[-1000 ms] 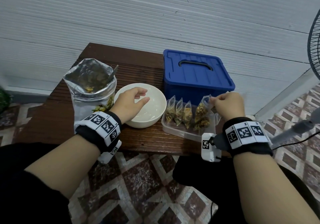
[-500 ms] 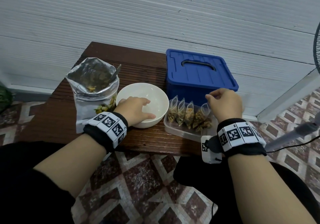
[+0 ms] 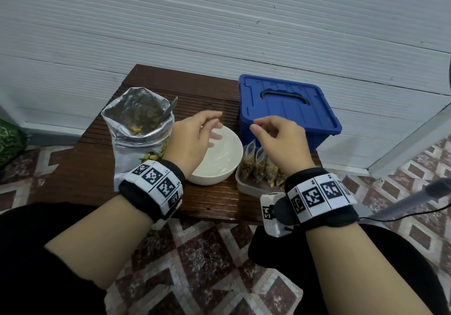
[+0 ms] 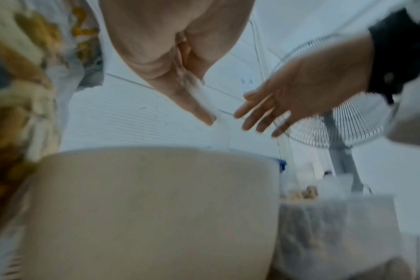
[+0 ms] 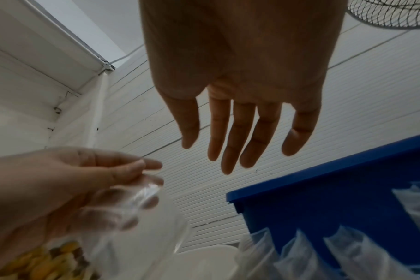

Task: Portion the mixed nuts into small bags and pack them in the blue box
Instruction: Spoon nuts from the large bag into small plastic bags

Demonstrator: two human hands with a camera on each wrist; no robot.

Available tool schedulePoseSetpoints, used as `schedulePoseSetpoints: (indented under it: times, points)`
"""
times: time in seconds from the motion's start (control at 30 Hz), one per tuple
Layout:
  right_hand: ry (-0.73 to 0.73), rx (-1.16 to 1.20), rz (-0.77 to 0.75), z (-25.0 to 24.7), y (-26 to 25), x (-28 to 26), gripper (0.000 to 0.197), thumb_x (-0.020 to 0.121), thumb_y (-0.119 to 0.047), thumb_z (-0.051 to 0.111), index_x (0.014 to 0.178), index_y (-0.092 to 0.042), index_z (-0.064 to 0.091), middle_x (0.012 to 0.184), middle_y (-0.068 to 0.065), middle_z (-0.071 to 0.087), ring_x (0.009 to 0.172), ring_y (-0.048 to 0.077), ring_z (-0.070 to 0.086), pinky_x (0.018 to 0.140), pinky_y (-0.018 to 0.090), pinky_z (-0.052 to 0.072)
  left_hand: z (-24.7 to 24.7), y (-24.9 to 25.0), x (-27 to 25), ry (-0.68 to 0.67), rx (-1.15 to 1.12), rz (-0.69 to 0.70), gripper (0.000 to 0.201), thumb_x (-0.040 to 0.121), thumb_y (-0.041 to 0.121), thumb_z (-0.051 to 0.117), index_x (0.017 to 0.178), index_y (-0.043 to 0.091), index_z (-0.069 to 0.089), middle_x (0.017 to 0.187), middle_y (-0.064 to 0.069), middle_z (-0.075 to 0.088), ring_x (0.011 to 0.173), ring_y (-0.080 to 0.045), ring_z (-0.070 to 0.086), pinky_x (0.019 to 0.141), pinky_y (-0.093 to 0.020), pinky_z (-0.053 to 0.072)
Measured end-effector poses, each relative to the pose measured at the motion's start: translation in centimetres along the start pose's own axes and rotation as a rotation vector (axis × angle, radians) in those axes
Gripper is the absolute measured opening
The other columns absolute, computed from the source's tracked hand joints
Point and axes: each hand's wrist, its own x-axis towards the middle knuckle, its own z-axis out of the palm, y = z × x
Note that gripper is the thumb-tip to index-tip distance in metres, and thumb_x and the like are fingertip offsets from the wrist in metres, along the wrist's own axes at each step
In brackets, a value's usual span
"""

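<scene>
Over the white bowl (image 3: 217, 155), the left hand (image 3: 192, 141) pinches a small clear empty bag (image 5: 142, 197) between thumb and fingers (image 5: 132, 168); the plastic is thin and blurred, so its full outline is hard to make out. The right hand (image 3: 280, 144) hovers just beside it, above the filled bags, its fingers (image 5: 230, 140) straight and loosely spread in the wrist view, holding nothing. The two hands are close but apart.

Below the right hand, several small filled bags of nuts (image 3: 258, 166) stand upright in a row inside a clear shallow tray (image 3: 246, 188), which sits touching the bowl's right side. Behind the tray stands the blue box (image 3: 290, 109), its lid on and the dark handle lying flat on top.

To the left of the bowl, the large silver pouch of mixed nuts (image 3: 139, 129) stands open, with a metal spoon handle (image 3: 170, 107) sticking out of its mouth. All of this rests on a dark brown slatted tabletop (image 3: 207, 200) set against a white ribbed wall (image 3: 219, 22). A fan (image 4: 343, 117) stands off to the right, over a patterned tile floor (image 3: 202, 266).
</scene>
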Motion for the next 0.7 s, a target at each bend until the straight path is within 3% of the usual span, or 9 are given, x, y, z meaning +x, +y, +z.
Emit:
schedulePoseSetpoints:
  times: [0.1, 0.17, 0.27, 0.4, 0.47, 0.53, 0.57, 0.63, 0.7]
  points:
    - [-0.149, 0.154, 0.038, 0.4, -0.8, -0.1, 0.038, 0.088, -0.041, 0.062, 0.121, -0.021, 0.063, 0.102, -0.010, 0.066, 0.099, 0.006, 0.059, 0.091, 0.026, 0.047, -0.1, 1.3, 0.0, 0.005, -0.260, -0.069, 0.021, 0.100, 0.011, 0.048, 0.111, 0.026, 0.060, 0.094, 0.002, 0.070, 0.080, -0.013, 0.072, 0.060, -0.027, 0.059]
    - [-0.228, 0.282, 0.067, 0.3, -1.2, -0.2, 0.041, 0.086, -0.040, 0.066, 0.122, -0.020, 0.062, 0.108, -0.006, 0.067, 0.102, 0.004, 0.059, 0.086, 0.018, 0.046, -0.2, 1.9, -0.1, 0.016, -0.334, -0.091, 0.021, 0.099, 0.010, 0.049, 0.108, 0.026, 0.060, 0.094, 0.000, 0.071, 0.087, -0.018, 0.071, 0.058, -0.026, 0.058]
    - [-0.303, 0.365, 0.075, 0.2, -1.4, -0.3, 0.035, 0.083, -0.032, 0.071, 0.115, -0.018, 0.067, 0.103, -0.002, 0.069, 0.096, 0.007, 0.063, 0.079, 0.016, 0.049, -0.3, 2.3, -0.1, 0.058, -0.304, -0.100, 0.019, 0.099, 0.013, 0.050, 0.113, 0.022, 0.060, 0.095, 0.004, 0.073, 0.090, -0.017, 0.070, 0.061, -0.032, 0.060]
    - [-0.309, 0.434, 0.077, 0.0, -1.4, -0.3, 0.023, 0.083, -0.013, 0.073, 0.105, -0.011, 0.067, 0.082, 0.001, 0.072, 0.072, 0.005, 0.066, 0.069, 0.013, 0.050, -0.7, 1.6, 0.3, 0.146, -0.290, -0.106, 0.018, 0.099, 0.015, 0.051, 0.106, 0.029, 0.060, 0.095, 0.003, 0.074, 0.091, -0.020, 0.071, 0.078, -0.049, 0.058]
    - [-0.275, 0.460, 0.086, -0.1, -1.3, -0.2, 0.018, 0.083, -0.010, 0.072, 0.100, -0.008, 0.065, 0.074, 0.001, 0.070, 0.063, 0.002, 0.063, 0.062, 0.011, 0.047, -0.7, 1.4, 0.4, 0.154, -0.300, -0.137, 0.017, 0.099, 0.013, 0.051, 0.109, 0.025, 0.060, 0.097, 0.001, 0.072, 0.094, -0.023, 0.070, 0.076, -0.046, 0.059]
    - [-0.238, 0.470, 0.114, -0.2, -1.2, 0.0, 0.017, 0.083, -0.007, 0.071, 0.098, -0.009, 0.064, 0.069, -0.002, 0.067, 0.061, 0.003, 0.063, 0.061, 0.014, 0.048, -0.4, 1.2, 0.2, 0.103, -0.237, -0.143, 0.022, 0.096, 0.017, 0.056, 0.117, 0.022, 0.057, 0.106, 0.006, 0.068, 0.103, -0.018, 0.067, 0.081, -0.038, 0.059]
    - [-0.222, 0.463, 0.126, -0.2, -1.2, 0.1, 0.017, 0.082, -0.006, 0.071, 0.097, -0.010, 0.064, 0.068, -0.002, 0.067, 0.062, 0.005, 0.063, 0.062, 0.016, 0.049, -0.4, 1.1, 0.1, 0.067, -0.142, -0.105, 0.031, 0.092, 0.023, 0.062, 0.122, 0.024, 0.055, 0.114, 0.011, 0.064, 0.110, -0.012, 0.062, 0.090, -0.033, 0.055]
    - [-0.209, 0.432, 0.133, -0.2, -1.0, 0.2, 0.018, 0.081, -0.006, 0.072, 0.096, -0.013, 0.064, 0.068, -0.001, 0.066, 0.063, 0.009, 0.063, 0.063, 0.020, 0.049, -0.4, 1.0, -0.1, -0.049, 0.103, 0.063, 0.063, 0.078, 0.039, 0.075, 0.135, 0.026, 0.049, 0.131, 0.016, 0.050, 0.127, -0.003, 0.045, 0.107, -0.019, 0.034]
    - [-0.215, 0.411, 0.131, -0.2, -1.1, 0.2, 0.020, 0.080, -0.007, 0.074, 0.097, -0.013, 0.065, 0.068, 0.000, 0.066, 0.063, 0.009, 0.063, 0.062, 0.020, 0.047, -0.5, 1.0, -0.2, -0.196, 0.328, 0.258, 0.090, 0.065, 0.054, 0.078, 0.143, 0.025, 0.042, 0.143, 0.012, 0.042, 0.137, -0.005, 0.030, 0.112, -0.017, 0.014]
